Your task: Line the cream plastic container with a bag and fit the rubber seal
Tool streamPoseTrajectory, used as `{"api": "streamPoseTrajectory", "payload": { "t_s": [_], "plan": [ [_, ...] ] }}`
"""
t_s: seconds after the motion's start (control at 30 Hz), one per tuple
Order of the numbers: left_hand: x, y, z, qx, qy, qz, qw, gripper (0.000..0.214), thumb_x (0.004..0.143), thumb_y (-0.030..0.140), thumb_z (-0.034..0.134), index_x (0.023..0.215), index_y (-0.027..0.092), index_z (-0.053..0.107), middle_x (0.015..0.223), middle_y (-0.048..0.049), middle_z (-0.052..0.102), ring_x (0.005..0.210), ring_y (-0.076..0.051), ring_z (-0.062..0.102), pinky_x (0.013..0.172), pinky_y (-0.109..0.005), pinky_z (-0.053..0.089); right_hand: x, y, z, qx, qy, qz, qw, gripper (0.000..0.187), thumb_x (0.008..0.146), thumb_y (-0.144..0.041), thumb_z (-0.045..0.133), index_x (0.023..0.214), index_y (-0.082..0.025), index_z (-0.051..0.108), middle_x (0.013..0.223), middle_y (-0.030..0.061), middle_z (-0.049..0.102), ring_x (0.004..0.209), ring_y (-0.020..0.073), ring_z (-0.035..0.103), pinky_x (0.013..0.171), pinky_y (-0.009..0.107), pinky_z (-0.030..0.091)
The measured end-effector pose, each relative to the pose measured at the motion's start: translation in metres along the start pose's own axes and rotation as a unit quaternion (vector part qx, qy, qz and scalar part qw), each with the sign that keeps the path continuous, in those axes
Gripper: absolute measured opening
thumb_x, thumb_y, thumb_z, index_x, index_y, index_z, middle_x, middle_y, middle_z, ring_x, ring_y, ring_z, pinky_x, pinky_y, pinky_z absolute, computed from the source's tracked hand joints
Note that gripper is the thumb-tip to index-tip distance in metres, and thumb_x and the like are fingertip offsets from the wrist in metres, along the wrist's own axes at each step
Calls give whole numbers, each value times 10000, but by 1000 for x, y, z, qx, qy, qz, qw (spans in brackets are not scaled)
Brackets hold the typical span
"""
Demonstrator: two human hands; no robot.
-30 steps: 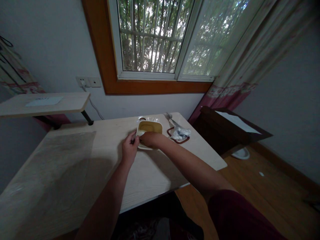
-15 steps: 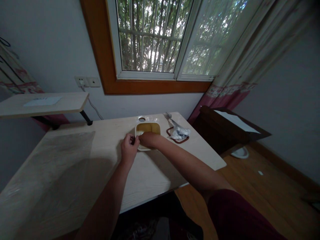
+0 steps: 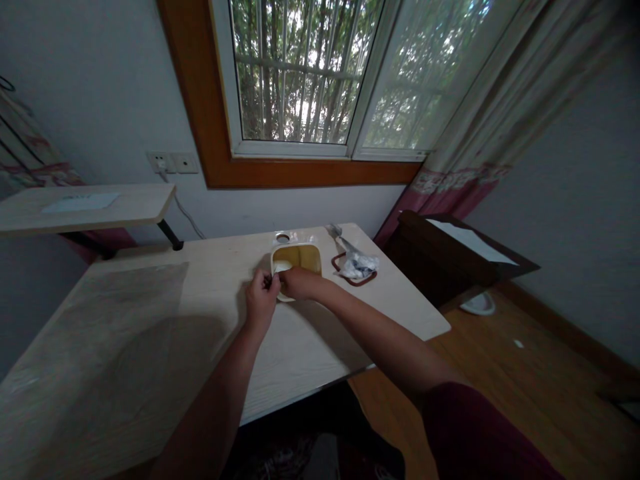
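Note:
A squarish container point(image 3: 309, 253) with a pale rim and a yellowish-brown inside sits near the back of the table. At its left edge is my left hand point(image 3: 261, 293), fingers curled and closed. What these fingers hold, if anything, is too small and dark to name. My right hand point(image 3: 299, 283) reaches over the container's front, its fingers bent together close to the left fingertips. A small white piece point(image 3: 283, 265) shows inside the container just beyond the right fingers. Whether the right hand grips it is hidden.
To the right lie a crumpled clear plastic bag point(image 3: 357, 264) and a reddish-brown frame-shaped rim point(image 3: 341, 261) partly under it. A raised shelf point(image 3: 125, 200) stands at the table's back left. A dark cabinet point(image 3: 425, 267) with paper on top stands beyond the right edge.
Both hands have shifted slightly, and more of the white piece inside the container now shows. The bag and the brown rim lie as before.

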State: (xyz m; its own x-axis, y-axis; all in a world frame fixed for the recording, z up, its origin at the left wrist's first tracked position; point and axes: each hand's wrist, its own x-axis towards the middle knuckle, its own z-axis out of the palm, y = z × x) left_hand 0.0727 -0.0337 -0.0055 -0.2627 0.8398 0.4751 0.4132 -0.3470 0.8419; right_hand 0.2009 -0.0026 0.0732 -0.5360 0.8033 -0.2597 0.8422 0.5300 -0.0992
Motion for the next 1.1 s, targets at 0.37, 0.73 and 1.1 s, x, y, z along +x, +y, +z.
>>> {"api": "streamPoseTrajectory", "payload": {
  "t_s": [0.37,0.73,1.1],
  "plan": [
    [-3,0,2,-26,-1,-24,999,290,897,408,551,696,219,462,595,50,482,576,-117,473,565,-225,361,-65,0,-2,73,51,-105,990,427,1045,-430,420,1250,-131,645,1134,163,745,1032,244,708,871,299,486],
    [-8,0,3,-1,-12,1,1000,291,903,406,528,693,221,448,600,43,465,580,-123,450,571,-236,342,-60,-3,22,6,84,-45,995,409,1064,-293,310,1150,-79,649,1077,189,739,1040,260,710,917,336,493],
    [-7,-1,5,-9,-18,4,1000,303,894,427,530,686,226,439,611,35,480,589,-131,448,581,-245,334,-5,-5,5,-115,-93,-13,989,355,992,-225,466,1150,-66,741,1168,238,727,1078,311,720,858,349,548]
  ]
}}
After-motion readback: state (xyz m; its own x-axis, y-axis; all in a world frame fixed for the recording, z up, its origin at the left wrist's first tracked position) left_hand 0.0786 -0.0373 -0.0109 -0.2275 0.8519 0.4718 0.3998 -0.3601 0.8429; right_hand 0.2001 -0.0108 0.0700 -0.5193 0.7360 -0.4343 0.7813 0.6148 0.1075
